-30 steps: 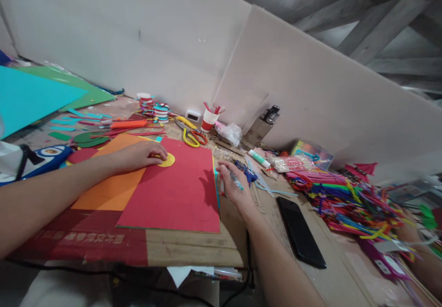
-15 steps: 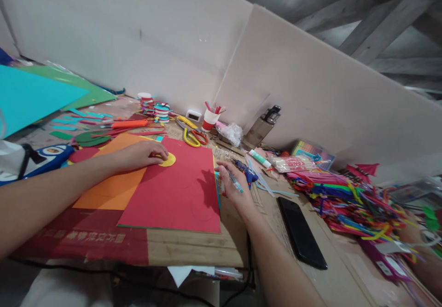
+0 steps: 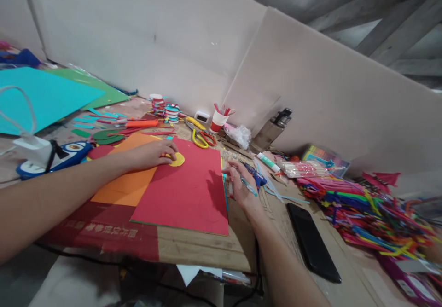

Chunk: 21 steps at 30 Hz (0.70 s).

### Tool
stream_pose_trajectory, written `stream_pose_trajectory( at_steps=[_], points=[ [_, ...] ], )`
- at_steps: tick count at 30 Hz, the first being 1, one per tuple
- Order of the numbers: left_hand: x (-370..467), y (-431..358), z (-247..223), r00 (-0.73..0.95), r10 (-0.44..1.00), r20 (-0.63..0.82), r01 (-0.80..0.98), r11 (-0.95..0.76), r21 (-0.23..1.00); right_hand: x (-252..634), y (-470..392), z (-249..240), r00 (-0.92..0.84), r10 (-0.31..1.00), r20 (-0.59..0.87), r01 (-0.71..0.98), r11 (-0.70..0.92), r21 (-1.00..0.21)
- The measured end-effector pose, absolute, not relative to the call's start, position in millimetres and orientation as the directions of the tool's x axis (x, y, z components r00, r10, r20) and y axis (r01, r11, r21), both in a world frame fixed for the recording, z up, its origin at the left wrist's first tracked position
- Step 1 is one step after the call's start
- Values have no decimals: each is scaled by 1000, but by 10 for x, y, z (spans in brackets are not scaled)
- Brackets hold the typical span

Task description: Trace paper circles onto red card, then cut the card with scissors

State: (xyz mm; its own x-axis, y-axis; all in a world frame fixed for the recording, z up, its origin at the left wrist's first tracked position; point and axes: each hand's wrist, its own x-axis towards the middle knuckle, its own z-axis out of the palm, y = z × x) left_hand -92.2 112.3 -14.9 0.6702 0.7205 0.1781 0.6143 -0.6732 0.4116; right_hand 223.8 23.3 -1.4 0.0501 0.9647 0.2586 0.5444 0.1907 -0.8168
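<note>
A red sheet point(image 3: 186, 192) lies on the cardboard-covered table, overlapping an orange sheet point(image 3: 127, 182) at its left. On the red sheet's upper left part is a yellow paper disc point(image 3: 177, 159). My left hand point(image 3: 162, 153) rests at the disc's left edge, its fingers bent together over it; what lies under the fingertips is hidden. Beside the red sheet's right edge, my right hand point(image 3: 240, 182) holds a pen point(image 3: 249, 187) with a clear and teal barrel, fingers curled round it.
Behind the sheets lie yellow-handled scissors point(image 3: 199, 139) and a red and white cup point(image 3: 218, 120). A glue stick point(image 3: 268, 162), a black phone point(image 3: 312, 242) and a pile of pipe cleaners point(image 3: 359, 210) are on the right. A blue sheet point(image 3: 44, 95) is at far left.
The whole view has shifted, so the table things appear farther right. Both hands stay in nearly the same places beside the sheets, the pen still in my right hand.
</note>
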Motion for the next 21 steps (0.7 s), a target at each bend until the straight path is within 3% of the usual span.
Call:
stream_pose_trajectory(
  at_steps=[6, 21],
  points=[
    [-906, 1114, -123, 697, 695, 175, 599, -699, 391, 2135, 200, 151, 127, 954, 272, 559, 157, -814],
    [-944, 1113, -154, 643, 740, 198, 630, -658, 414, 1693, 566, 361, -79, 941, 329, 487, 325, -811]
  ],
)
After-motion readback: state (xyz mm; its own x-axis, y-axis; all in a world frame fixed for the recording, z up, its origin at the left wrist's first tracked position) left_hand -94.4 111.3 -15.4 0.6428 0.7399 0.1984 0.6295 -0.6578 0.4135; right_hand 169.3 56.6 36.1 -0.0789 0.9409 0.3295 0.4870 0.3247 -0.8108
